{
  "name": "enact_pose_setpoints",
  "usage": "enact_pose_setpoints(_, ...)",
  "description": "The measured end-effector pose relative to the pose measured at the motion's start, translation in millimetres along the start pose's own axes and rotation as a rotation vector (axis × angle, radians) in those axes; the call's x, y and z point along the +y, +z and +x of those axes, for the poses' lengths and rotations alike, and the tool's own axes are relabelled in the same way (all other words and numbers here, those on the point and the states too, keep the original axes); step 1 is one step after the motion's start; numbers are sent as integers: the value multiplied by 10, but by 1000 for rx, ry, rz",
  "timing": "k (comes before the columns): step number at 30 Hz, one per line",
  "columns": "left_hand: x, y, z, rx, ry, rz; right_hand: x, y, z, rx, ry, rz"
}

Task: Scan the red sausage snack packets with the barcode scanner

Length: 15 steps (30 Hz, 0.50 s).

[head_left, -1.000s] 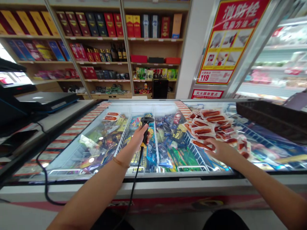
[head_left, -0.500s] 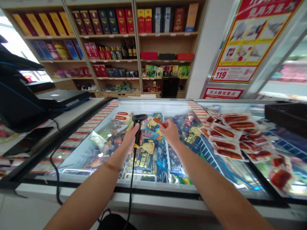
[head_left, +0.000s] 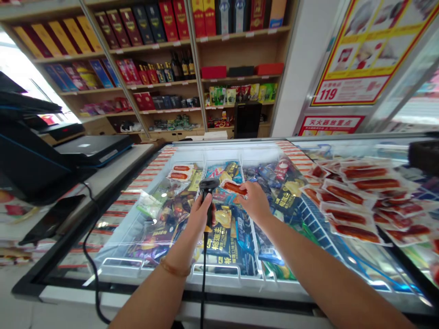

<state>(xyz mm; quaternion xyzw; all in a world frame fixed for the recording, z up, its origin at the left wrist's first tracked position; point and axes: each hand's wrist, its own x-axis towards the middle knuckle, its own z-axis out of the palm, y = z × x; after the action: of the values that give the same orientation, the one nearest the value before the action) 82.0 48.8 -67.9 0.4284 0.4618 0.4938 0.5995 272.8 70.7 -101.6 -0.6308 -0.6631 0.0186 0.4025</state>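
Note:
My left hand (head_left: 200,214) is wrapped round the handle of a black barcode scanner (head_left: 209,185), held upright over the freezer's glass top, its cable hanging down toward me. Just right of the scanner head, my right hand (head_left: 254,198) pinches the right end of a vacuum-packed sausage (head_left: 234,187) in clear wrap. The pack lies nearly level, its left end close to the scanner. Behind the scanner to the left, two similar packed sausages (head_left: 180,172) rest on the glass. A pile of more sausage packs (head_left: 350,214) is spread on the glass to the right.
Beneath the glass, the chest freezer (head_left: 113,246) holds wire baskets with colourful bags. A black machine (head_left: 92,150) stands on the counter at left, with a cable running down the freezer's left side. A dark box (head_left: 423,155) sits far right. Shelves (head_left: 164,84) with boxes and bottles rise behind.
The sausage pack has turned from a steep slant to nearly level, showing its broad side. The whole view has shifted, so both hands appear a little lower and further right.

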Motion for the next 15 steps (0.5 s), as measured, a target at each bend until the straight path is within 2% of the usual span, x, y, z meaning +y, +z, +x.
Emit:
enact_pose_setpoints(5, 74, -30, 23, -31, 32, 21, 13, 32, 34, 16, -102, -89)
enact_pose_setpoints(8, 157, -51, 46, -51, 2, 42, 27, 56, 43, -6, -113, -133)
enact_pose_setpoints(11, 285, -58, 14, -54, -58, 13, 27, 75, 53, -75, -92, -142)
enact_pose_setpoints(15, 453, -171, -88, -90, 0, 90, 43, 74, 130, -196, -64, -45)
